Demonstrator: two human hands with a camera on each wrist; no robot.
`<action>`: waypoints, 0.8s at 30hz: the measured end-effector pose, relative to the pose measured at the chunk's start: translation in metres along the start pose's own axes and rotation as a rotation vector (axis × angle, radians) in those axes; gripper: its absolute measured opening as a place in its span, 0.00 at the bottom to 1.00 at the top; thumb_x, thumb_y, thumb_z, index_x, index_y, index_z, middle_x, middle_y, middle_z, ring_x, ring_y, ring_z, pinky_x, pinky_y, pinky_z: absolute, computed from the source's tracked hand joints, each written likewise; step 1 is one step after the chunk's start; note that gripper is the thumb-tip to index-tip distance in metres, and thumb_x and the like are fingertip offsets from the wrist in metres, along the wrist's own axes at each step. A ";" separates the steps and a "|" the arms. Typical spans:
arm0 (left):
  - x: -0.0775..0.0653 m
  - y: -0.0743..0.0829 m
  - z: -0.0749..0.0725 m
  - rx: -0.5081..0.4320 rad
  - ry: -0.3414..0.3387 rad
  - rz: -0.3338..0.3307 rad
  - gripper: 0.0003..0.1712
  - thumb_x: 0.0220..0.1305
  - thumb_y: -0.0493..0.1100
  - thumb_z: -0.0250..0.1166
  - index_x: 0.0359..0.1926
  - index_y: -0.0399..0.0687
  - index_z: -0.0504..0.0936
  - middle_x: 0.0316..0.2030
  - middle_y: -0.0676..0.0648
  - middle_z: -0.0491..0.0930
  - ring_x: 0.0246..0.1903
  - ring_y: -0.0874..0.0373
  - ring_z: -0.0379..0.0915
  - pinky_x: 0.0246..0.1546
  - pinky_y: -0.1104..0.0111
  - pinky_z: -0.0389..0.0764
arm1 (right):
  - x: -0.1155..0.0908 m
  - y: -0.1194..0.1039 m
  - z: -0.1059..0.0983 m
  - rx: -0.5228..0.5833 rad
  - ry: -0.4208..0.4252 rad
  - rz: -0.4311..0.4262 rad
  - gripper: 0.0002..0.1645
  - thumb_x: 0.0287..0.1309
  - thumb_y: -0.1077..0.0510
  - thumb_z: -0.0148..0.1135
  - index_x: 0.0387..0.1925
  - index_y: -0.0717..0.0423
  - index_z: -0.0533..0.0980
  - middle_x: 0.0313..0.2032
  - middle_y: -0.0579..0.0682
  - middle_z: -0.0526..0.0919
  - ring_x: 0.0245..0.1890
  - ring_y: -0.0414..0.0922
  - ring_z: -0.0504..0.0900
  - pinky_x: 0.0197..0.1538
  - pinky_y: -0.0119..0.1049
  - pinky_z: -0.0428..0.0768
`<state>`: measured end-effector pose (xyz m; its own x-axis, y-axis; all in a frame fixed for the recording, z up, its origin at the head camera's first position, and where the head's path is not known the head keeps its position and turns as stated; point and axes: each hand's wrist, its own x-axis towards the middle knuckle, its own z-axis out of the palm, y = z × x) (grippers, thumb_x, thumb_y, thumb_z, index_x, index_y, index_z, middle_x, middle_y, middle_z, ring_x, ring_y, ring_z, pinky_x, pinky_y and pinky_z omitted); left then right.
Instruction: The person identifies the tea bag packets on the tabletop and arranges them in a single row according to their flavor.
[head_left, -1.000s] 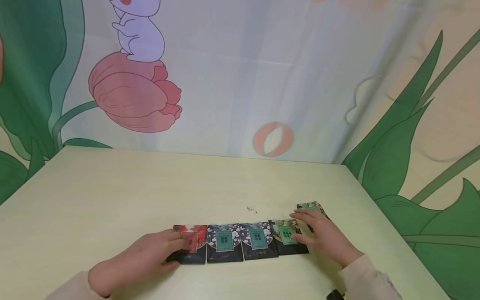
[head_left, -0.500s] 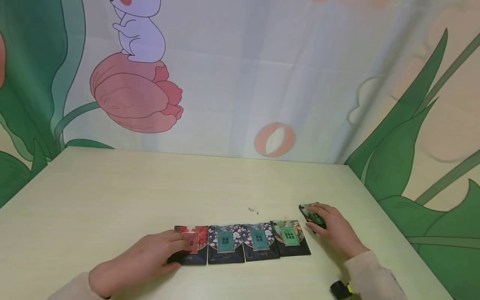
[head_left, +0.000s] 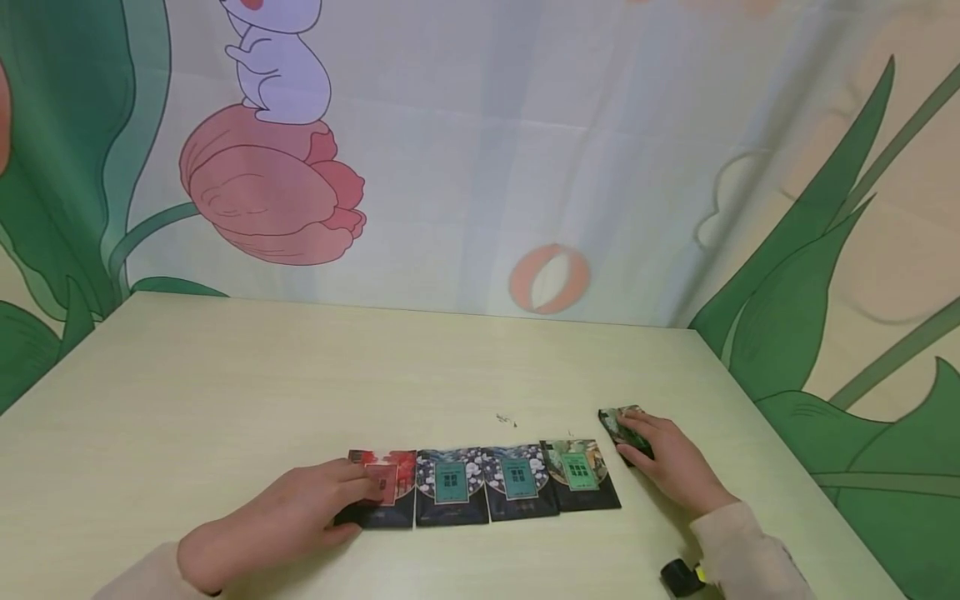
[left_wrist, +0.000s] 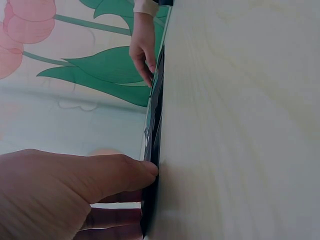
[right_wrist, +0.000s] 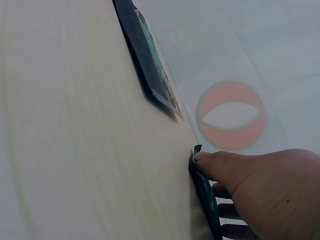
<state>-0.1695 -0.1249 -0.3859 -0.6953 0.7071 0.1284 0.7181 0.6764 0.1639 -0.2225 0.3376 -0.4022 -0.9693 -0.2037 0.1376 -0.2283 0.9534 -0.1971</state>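
Observation:
A row of flat sachets lies on the table. My left hand (head_left: 300, 508) rests on the red-topped sachet (head_left: 397, 492) at the left end, fingers over its face and thumb at its near edge. Beside it are two blue sachets with white flowers, the left one (head_left: 450, 492) and the right one (head_left: 520, 485). A green sachet (head_left: 577, 475) ends the row. Farther right, my right hand (head_left: 675, 462) pinches another green-patterned sachet (head_left: 612, 427), set at a slant and apart from the row. In the right wrist view, the thumb touches that sachet's (right_wrist: 204, 197) edge.
A black-and-yellow object (head_left: 681, 577) lies near the right sleeve, partly hidden. Small dark specks (head_left: 506, 420) mark the pale table (head_left: 300, 375) behind the row. A printed curtain (head_left: 435, 167) hangs along the back edge.
The right hand has moved right from the row's green sachet onto the slanted sachet and taken hold of it. That sachet has shifted slightly. The left hand stays in place.

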 end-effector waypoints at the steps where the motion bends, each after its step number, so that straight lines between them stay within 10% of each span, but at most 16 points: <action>1: 0.000 0.000 0.000 -0.004 -0.005 -0.005 0.20 0.50 0.47 0.74 0.46 0.54 0.83 0.49 0.51 0.82 0.45 0.58 0.77 0.42 0.63 0.84 | 0.000 0.000 0.000 -0.003 0.001 -0.004 0.29 0.63 0.51 0.60 0.62 0.61 0.71 0.63 0.65 0.71 0.63 0.65 0.67 0.62 0.61 0.68; 24: -0.001 0.000 0.001 0.001 0.003 0.003 0.20 0.50 0.46 0.74 0.47 0.54 0.83 0.50 0.51 0.81 0.47 0.56 0.77 0.42 0.62 0.84 | -0.004 -0.005 -0.006 -0.024 -0.014 -0.014 0.27 0.60 0.51 0.62 0.58 0.60 0.75 0.59 0.64 0.75 0.60 0.64 0.70 0.60 0.60 0.71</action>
<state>-0.1694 -0.1254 -0.3868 -0.6935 0.7083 0.1320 0.7200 0.6746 0.1630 -0.2169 0.3345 -0.3962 -0.9673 -0.2197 0.1266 -0.2395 0.9556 -0.1715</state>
